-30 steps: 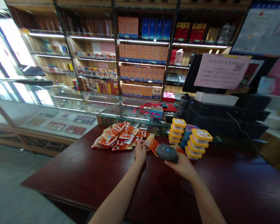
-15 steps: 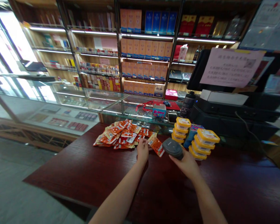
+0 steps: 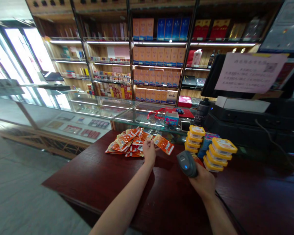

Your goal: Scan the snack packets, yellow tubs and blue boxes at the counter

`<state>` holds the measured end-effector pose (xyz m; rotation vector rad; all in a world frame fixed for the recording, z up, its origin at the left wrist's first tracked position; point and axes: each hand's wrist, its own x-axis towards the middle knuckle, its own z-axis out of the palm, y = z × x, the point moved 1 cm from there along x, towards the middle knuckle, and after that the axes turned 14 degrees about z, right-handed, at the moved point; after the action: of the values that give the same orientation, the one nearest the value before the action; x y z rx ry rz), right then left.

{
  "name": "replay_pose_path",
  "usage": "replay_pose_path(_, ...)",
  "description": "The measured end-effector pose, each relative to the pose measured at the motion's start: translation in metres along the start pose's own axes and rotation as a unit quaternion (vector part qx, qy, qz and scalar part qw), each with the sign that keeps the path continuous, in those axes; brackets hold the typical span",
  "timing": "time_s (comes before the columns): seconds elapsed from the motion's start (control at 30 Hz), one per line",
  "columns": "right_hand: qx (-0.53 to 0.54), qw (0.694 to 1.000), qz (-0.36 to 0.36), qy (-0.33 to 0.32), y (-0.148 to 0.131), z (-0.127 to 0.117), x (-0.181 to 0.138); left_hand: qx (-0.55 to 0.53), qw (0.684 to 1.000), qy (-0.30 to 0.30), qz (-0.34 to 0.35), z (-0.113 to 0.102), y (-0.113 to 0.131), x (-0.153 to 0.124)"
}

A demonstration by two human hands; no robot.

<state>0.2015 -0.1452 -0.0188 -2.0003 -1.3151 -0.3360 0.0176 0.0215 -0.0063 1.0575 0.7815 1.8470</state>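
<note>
Cannot read the packet (image 3: 164, 144); looks glossy and orange, pale at one end, white-edged at the other. Pinching it by the pale end with the left hand (image 3: 149, 152), above the table (image 3: 107, 178), covering part of the pile of packets (image 3: 126, 141). Gripping a dark scanner (image 3: 187, 163) in the right hand (image 3: 204, 180), hiding the handle. Cannot identify the patch of orange (image 3: 197, 159) behind the scanner. Seeing both forearms (image 3: 128, 200) cut off below.

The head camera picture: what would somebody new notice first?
Probably the heap of shiny orange packets on the dark red counter, beside the left hand, which holds one packet. Next, perhaps, the dark scanner with its blue light in the right hand, and the yellow-lidded tubs stacked beyond it.
</note>
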Motion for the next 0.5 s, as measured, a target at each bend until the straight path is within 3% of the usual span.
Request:
replay_pose_path(0.13, -0.002, 1.000, 0.007, -0.007, -0.004, -0.002, -0.001, 0.024, 0.993, 0.095, 0.067, -0.015, 0.025, 0.063)
replay_pose_path(0.27, 0.001, 1.000, 0.017, -0.010, -0.007, -0.005, -0.002, 0.098, 0.979, 0.172, 0.048, -0.045, 0.035, 0.117)
replay_pose_path(0.37, 0.002, 1.000, 0.009, -0.007, -0.006, -0.005, -0.003, 0.161, 0.966, 0.200, 0.020, -0.061, 0.032, 0.137)
replay_pose_path(0.5, 0.003, 1.000, 0.000, -0.001, -0.004, -0.006, -0.003, 0.202, 0.962, 0.180, 0.022, -0.072, 0.028, 0.142)
